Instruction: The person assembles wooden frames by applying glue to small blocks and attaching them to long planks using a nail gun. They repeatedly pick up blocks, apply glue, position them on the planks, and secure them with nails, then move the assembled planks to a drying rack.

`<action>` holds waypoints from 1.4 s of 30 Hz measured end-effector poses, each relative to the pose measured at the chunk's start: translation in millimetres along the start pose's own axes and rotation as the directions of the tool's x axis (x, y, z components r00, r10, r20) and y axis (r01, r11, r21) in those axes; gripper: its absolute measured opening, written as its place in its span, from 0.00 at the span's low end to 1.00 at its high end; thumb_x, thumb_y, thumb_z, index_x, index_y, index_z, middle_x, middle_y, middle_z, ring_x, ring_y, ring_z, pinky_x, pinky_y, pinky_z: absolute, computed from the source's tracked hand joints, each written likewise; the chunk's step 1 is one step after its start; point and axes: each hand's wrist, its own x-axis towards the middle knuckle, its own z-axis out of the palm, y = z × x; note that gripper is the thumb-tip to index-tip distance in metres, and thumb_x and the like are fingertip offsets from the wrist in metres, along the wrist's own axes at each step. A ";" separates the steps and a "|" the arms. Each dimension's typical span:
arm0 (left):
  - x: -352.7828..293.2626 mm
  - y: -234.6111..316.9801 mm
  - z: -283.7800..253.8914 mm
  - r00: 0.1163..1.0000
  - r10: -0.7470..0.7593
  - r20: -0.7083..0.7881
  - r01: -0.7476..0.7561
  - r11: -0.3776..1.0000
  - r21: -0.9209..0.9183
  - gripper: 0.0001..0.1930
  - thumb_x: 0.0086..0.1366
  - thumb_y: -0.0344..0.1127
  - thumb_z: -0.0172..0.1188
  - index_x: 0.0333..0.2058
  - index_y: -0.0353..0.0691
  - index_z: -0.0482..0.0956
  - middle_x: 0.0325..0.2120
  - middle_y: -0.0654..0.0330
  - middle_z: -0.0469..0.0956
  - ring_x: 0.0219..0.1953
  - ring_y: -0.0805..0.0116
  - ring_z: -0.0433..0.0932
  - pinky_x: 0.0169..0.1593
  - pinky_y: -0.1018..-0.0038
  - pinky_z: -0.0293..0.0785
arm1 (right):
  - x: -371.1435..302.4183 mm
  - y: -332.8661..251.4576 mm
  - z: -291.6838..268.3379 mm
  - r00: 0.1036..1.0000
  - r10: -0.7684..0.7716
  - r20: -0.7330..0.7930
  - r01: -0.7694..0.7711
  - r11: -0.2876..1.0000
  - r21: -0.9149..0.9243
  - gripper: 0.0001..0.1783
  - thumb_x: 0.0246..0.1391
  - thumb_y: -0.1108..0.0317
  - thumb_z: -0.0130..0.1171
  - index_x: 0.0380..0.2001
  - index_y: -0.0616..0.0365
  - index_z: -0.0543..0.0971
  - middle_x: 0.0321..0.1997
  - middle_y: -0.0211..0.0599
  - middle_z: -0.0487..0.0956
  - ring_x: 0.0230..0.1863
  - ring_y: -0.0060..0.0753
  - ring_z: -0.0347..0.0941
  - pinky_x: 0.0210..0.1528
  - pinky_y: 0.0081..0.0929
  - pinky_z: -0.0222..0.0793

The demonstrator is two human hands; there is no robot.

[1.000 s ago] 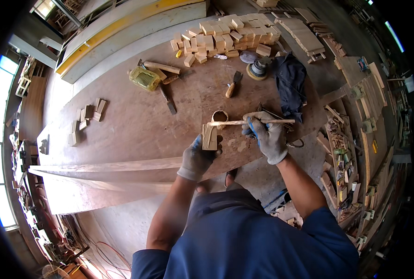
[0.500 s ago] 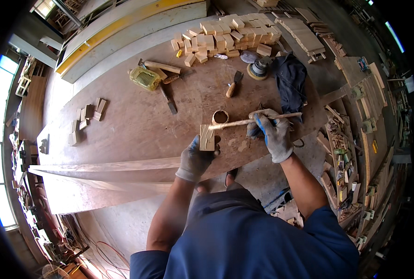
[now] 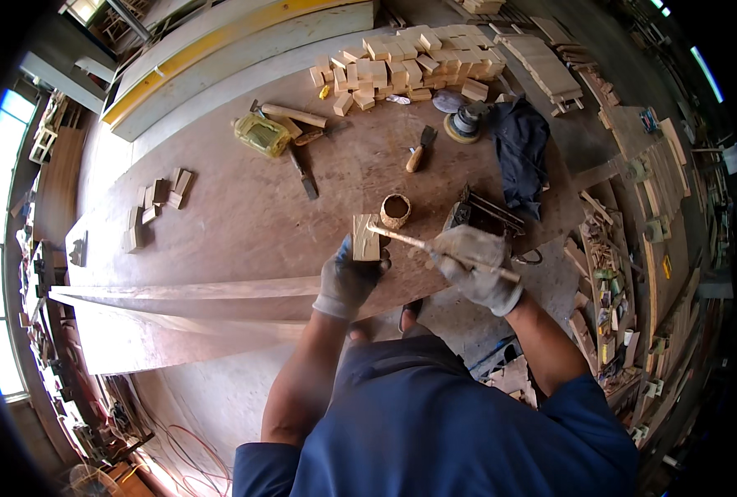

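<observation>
My left hand [image 3: 341, 286], in a grey work glove, is closed round a small pale wooden block [image 3: 365, 238]. Smeary streaks, which look like glue, cover the block's upper face. My right hand [image 3: 474, 269], gloved too, grips a long thin wooden stick [image 3: 406, 239]. The stick's tip lies at the block's upper right edge. Just beyond the block stands a round cup [image 3: 396, 224] with a crusted rim and brown inside. A dark object with long bars [image 3: 493, 214] sits behind my right hand, partly covered by it.
A large heap of wooden blocks [image 3: 410, 70] fills the table's far side. Nearer lie a putty knife [image 3: 421, 149], a sander [image 3: 464, 124], a dark cloth [image 3: 520, 153], a yellowish bottle [image 3: 261, 135] and a chisel [image 3: 303, 176]. Loose blocks [image 3: 157, 199] and long strips [image 3: 195, 290] are on the left.
My right hand has moved nearer to me and turned over, back of the glove up, still holding the stick. The dark barred object behind it now shows. My left hand keeps the block.
</observation>
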 end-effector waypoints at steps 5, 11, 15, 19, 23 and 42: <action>5.3 10.2 0.1 0.966 -0.251 -0.065 0.167 0.794 -0.585 0.24 0.80 0.48 0.51 0.65 0.37 0.74 0.54 0.48 0.82 0.50 0.57 0.80 0.53 0.59 0.80 | -9.1 -22.3 -2.1 0.984 -0.121 0.128 0.118 0.992 0.034 0.13 0.70 0.61 0.62 0.41 0.62 0.85 0.40 0.44 0.85 0.38 0.41 0.85 0.39 0.37 0.82; 6.5 9.3 -5.3 0.977 -0.132 0.168 0.213 0.689 -0.693 0.27 0.82 0.49 0.47 0.66 0.34 0.70 0.55 0.46 0.80 0.51 0.58 0.79 0.55 0.57 0.79 | 2.5 -15.4 -5.1 0.999 -0.015 -0.042 0.014 1.000 -0.027 0.09 0.58 0.74 0.65 0.42 0.60 0.86 0.39 0.43 0.85 0.41 0.45 0.85 0.42 0.36 0.84; 3.9 5.6 -1.6 0.995 -0.058 0.080 0.087 0.900 -0.428 0.26 0.81 0.50 0.49 0.65 0.35 0.72 0.55 0.46 0.80 0.49 0.57 0.80 0.54 0.58 0.80 | 1.9 -12.1 -3.6 0.997 -0.043 0.060 0.047 0.996 -0.076 0.11 0.58 0.75 0.64 0.44 0.57 0.88 0.42 0.43 0.85 0.41 0.46 0.85 0.42 0.38 0.84; 5.0 3.9 -7.5 0.989 -0.143 -0.036 0.112 0.887 -0.448 0.26 0.80 0.51 0.52 0.64 0.37 0.74 0.55 0.47 0.81 0.48 0.54 0.81 0.53 0.55 0.81 | -7.0 -22.8 -11.6 0.981 -0.041 0.191 0.037 0.999 0.026 0.11 0.57 0.76 0.63 0.43 0.57 0.88 0.45 0.43 0.84 0.42 0.45 0.85 0.43 0.39 0.84; 4.5 7.1 -10.7 0.984 -0.178 0.003 0.151 0.829 -0.539 0.26 0.81 0.51 0.50 0.65 0.37 0.73 0.58 0.46 0.80 0.51 0.52 0.81 0.54 0.56 0.81 | -3.4 -34.1 -15.5 0.987 0.004 0.158 -0.007 1.000 0.015 0.10 0.58 0.75 0.63 0.42 0.57 0.88 0.46 0.45 0.84 0.44 0.45 0.84 0.46 0.38 0.82; 10.7 20.3 -0.9 0.974 -0.221 -0.052 0.144 0.778 -0.612 0.28 0.82 0.53 0.49 0.65 0.33 0.72 0.55 0.43 0.81 0.48 0.52 0.82 0.51 0.58 0.81 | -6.5 -22.0 20.3 0.938 -0.234 0.256 0.262 0.961 -0.084 0.21 0.48 0.74 0.71 0.49 0.54 0.85 0.52 0.47 0.80 0.51 0.52 0.80 0.52 0.44 0.78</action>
